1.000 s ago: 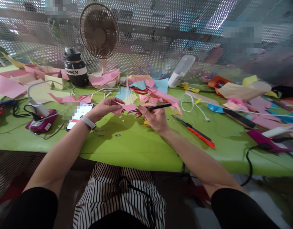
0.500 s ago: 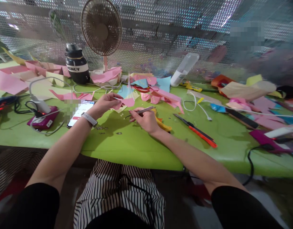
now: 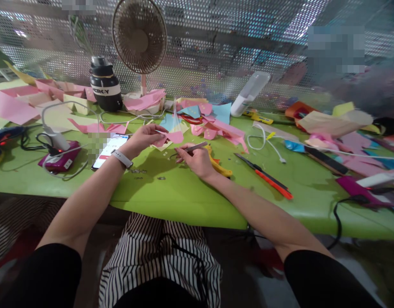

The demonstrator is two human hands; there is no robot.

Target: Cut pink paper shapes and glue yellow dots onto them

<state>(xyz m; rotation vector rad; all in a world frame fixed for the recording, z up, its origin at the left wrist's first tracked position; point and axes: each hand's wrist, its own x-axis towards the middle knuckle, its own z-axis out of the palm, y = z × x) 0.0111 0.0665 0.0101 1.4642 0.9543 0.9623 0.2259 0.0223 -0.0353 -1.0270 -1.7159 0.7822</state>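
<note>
- Left hand (image 3: 148, 136): grip pinched on a pink paper piece (image 3: 175, 137), above the middle of the bench (image 3: 177, 201).
- Right hand (image 3: 197, 159): grip clamped on slim tweezers (image 3: 197, 146), tip pointing left.
- Yellow object (image 3: 221, 167) just right of that hand; red-and-black cutter (image 3: 264, 176) farther right.

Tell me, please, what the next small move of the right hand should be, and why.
I would probably steady the right hand and guide the tip of its tweezers to the small pale bits, since the tip points down beside them and the left hand holds the pink paper nearby. Whether the tip grips anything is too small to tell.
</note>
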